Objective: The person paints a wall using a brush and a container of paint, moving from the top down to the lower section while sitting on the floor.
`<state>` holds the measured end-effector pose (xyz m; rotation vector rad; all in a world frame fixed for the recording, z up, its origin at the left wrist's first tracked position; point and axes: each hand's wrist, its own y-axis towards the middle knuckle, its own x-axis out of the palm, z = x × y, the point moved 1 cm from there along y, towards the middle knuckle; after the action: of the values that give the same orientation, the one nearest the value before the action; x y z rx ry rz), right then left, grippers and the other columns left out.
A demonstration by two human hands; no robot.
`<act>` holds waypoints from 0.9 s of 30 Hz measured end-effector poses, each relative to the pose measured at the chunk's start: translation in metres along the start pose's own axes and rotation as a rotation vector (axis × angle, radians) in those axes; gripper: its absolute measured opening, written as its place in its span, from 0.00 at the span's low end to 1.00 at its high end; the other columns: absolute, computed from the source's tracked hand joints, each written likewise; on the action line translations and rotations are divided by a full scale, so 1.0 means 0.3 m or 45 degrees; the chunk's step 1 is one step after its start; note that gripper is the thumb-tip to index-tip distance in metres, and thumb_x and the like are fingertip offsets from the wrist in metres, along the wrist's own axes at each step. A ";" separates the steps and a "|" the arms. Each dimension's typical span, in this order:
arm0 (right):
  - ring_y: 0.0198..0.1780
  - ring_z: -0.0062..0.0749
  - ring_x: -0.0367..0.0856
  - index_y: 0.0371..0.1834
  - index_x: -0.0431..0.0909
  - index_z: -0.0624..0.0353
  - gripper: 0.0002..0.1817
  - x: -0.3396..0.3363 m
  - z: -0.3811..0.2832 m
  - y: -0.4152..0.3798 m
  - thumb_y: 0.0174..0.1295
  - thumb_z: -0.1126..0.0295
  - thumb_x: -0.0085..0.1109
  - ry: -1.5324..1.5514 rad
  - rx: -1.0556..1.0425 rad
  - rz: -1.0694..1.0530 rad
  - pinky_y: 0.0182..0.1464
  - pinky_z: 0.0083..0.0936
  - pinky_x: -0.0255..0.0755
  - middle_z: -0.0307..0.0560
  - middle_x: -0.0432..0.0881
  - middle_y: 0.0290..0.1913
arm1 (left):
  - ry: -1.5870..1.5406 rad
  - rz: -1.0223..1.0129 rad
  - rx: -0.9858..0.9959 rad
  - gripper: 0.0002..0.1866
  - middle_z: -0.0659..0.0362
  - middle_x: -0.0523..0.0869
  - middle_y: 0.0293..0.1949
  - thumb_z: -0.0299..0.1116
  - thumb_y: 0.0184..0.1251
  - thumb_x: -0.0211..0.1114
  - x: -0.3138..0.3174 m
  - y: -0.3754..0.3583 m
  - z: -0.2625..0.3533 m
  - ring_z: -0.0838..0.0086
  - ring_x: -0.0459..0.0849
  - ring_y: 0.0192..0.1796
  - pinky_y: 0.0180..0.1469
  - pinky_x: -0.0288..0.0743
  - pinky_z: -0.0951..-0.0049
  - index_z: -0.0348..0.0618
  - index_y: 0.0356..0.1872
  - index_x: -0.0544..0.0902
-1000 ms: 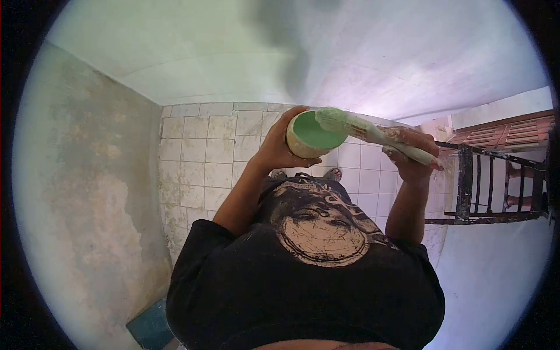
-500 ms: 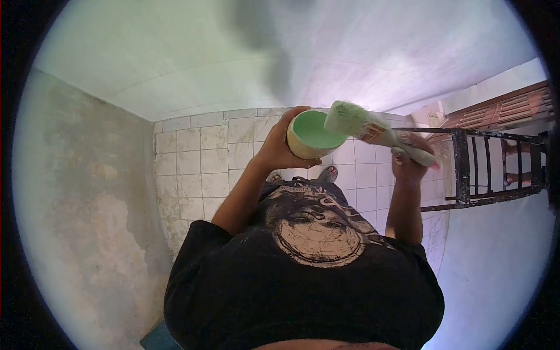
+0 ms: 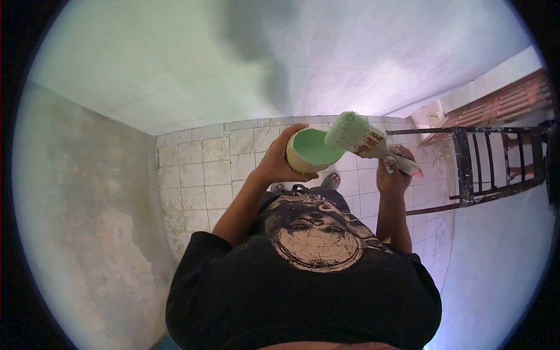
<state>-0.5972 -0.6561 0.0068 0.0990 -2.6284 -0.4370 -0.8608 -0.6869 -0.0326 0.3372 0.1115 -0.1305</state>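
Pale green paint (image 3: 318, 149), liquid, in a round cream-coloured cup (image 3: 298, 163), smeared outside. Held up in front of the body, mouth turned toward the head camera; probably raised to keep the paint within easy reach of the bristles.

Left hand (image 3: 277, 158): fingers spread about as wide as the cup and curled firmly round its side, leaving the mouth uncovered, apparently for free access.

Wide, flat paintbrush (image 3: 373, 144) with a pale, paint-smeared handle, pinkish at the tip, and thick bristles coated in green (worn-looking label on the band). Slants across from the right hand (image 3: 396, 170), bristle end at the right edge of the cup's mouth; contact with the rim impossible to tell. Right-hand fingers closed on the handle, well back from the bristles, likely for control and cleaner skin.

Below: white square floor tiles (image 3: 216, 150), grimy in places. Ahead: pale, smooth wall (image 3: 175, 76), bearing a dark shadow. To the left: stained grey wall (image 3: 93, 221). To the right: dark, paint-spattered ladder-like frame (image 3: 463, 166), well apart from the cup.
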 end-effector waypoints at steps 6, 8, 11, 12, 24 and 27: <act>0.46 0.34 0.75 0.43 0.70 0.59 0.16 -0.026 0.083 -0.038 0.51 0.79 0.62 -0.045 0.096 0.096 0.51 0.35 0.72 0.44 0.74 0.42 | -0.138 0.019 -0.030 0.55 0.53 0.75 0.52 0.41 0.24 0.83 0.027 -0.004 -0.039 0.66 0.73 0.56 0.59 0.65 0.66 0.39 0.61 0.62; 0.46 0.36 0.76 0.44 0.69 0.59 0.16 -0.029 0.094 -0.037 0.53 0.78 0.60 0.018 0.159 0.181 0.49 0.38 0.74 0.45 0.73 0.43 | -0.178 0.008 -0.088 0.55 0.53 0.75 0.52 0.40 0.24 0.83 0.045 0.002 -0.047 0.66 0.74 0.56 0.58 0.66 0.66 0.40 0.61 0.61; 0.46 0.36 0.76 0.45 0.68 0.59 0.16 -0.042 0.103 -0.011 0.53 0.78 0.60 0.180 0.235 0.167 0.49 0.38 0.75 0.44 0.73 0.44 | -0.056 0.019 0.013 0.56 0.53 0.75 0.53 0.39 0.24 0.83 0.063 0.022 -0.102 0.66 0.74 0.55 0.58 0.67 0.67 0.41 0.62 0.59; 0.46 0.36 0.76 0.45 0.68 0.59 0.16 -0.043 0.108 0.004 0.53 0.78 0.60 0.181 0.244 0.166 0.49 0.38 0.75 0.44 0.73 0.44 | -0.054 0.024 0.006 0.56 0.53 0.75 0.53 0.39 0.24 0.83 0.070 0.027 -0.117 0.66 0.74 0.55 0.58 0.67 0.67 0.41 0.62 0.59; 0.48 0.37 0.76 0.46 0.68 0.60 0.16 -0.128 0.168 0.166 0.55 0.75 0.59 0.263 0.360 0.250 0.51 0.38 0.73 0.45 0.74 0.44 | -0.160 0.057 -0.129 0.55 0.53 0.75 0.52 0.41 0.24 0.83 0.122 0.196 -0.208 0.65 0.74 0.55 0.58 0.67 0.67 0.39 0.60 0.60; 0.48 0.36 0.76 0.46 0.68 0.59 0.16 -0.173 0.214 0.195 0.55 0.73 0.59 0.328 0.372 0.278 0.51 0.38 0.73 0.44 0.74 0.44 | -0.073 0.080 -0.060 0.53 0.53 0.75 0.51 0.42 0.25 0.83 0.150 0.230 -0.250 0.65 0.74 0.55 0.58 0.67 0.66 0.39 0.59 0.61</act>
<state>-0.5804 -0.5747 -0.0511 -0.0364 -2.3963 0.0349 -0.8130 -0.6019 -0.0865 0.2892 0.0470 -0.0750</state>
